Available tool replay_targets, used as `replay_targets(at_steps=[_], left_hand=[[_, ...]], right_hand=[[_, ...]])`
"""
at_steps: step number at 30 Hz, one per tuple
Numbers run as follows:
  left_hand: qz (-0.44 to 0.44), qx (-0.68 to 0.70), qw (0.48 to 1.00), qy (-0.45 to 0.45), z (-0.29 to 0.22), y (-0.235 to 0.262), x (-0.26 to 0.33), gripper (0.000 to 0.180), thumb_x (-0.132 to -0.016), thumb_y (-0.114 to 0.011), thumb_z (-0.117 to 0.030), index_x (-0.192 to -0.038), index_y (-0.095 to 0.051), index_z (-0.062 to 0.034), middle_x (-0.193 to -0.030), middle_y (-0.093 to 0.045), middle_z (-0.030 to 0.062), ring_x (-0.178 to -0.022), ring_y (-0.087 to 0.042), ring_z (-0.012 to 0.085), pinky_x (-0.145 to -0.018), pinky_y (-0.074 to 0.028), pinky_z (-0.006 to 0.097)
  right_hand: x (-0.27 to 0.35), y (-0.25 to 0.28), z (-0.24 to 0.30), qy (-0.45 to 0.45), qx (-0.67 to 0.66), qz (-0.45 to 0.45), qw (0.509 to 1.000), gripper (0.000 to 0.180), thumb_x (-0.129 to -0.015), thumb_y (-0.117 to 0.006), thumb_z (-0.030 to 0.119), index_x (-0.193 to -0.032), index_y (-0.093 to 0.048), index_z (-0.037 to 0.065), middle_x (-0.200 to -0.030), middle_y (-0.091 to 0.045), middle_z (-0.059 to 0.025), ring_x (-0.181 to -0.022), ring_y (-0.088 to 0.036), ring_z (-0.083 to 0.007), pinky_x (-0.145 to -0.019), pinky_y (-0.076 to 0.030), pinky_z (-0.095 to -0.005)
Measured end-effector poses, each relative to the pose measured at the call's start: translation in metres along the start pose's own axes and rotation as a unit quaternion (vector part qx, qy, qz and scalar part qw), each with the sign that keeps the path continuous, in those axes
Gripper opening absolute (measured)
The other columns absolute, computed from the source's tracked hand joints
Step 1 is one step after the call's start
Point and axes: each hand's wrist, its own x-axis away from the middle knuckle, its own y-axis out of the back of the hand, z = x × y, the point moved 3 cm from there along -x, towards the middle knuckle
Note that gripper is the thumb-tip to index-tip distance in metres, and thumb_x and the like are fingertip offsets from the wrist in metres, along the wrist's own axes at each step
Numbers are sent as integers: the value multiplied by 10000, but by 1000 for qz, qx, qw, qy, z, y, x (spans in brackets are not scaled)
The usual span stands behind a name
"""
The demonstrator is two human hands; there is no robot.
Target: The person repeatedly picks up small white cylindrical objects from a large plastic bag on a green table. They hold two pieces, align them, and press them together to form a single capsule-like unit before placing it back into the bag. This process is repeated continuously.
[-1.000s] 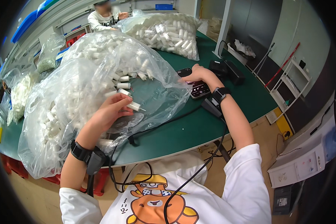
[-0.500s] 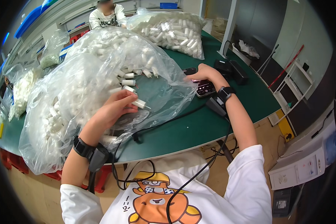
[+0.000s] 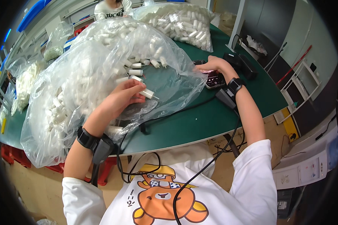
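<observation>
My left hand [image 3: 122,98] pinches a small white cylindrical part [image 3: 148,93] with thin wire legs, just inside the mouth of a big clear plastic bag [image 3: 82,78] stuffed with several more such parts. My right hand [image 3: 211,66] rests on a small dark device with a reddish display [image 3: 215,79] on the green table [image 3: 214,116]; whether it grips the device I cannot tell. Both wrists wear black bands, with cables running from them.
A second clear bag of white parts [image 3: 180,22] lies at the table's far end, smaller bags [image 3: 26,82] at the left. A black box [image 3: 240,64] sits beyond my right hand. Another person [image 3: 110,7] sits across the table. Black cables [image 3: 176,112] cross the table.
My left hand has lifted a white part slightly up and right out of the pile. My right hand stays on the dark device.
</observation>
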Motion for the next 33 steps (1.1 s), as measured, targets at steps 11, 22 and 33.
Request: replay_targets(at_steps=[11, 22, 33], left_hand=[[9, 1, 1000, 7, 3, 4, -2, 215, -879, -547, -186, -1014, -511, -22, -936, -504, 24, -772, -547, 108, -733, -474, 235], [10, -1, 1000, -2, 2, 3, -1, 216, -876, -549, -180, -1022, -513, -24, -936, -509, 21, -774, -552, 110, -734, -478, 235], [7, -8, 1000, 0, 2, 3, -2, 204, -878, -543, -179, -1012, -519, -27, -919, -507, 14, -776, -552, 111, -731, -478, 233]], right_hand=[[-9, 8, -20, -28, -95, -23, 995, 868, -604, -632, 688, -893, -561, -128, -795, -597, -182, -702, -617, -234, -628, -523, -338], [18, 7, -2, -40, 84, 47, 994, 937, -610, -582, 724, -966, -546, -142, -856, -605, -193, -717, -624, -235, -621, -534, -341], [23, -1, 13, -41, 157, 39, 986, 858, -643, -541, 702, -958, -611, -93, -970, -617, -203, -844, -610, -286, -743, -478, -345]])
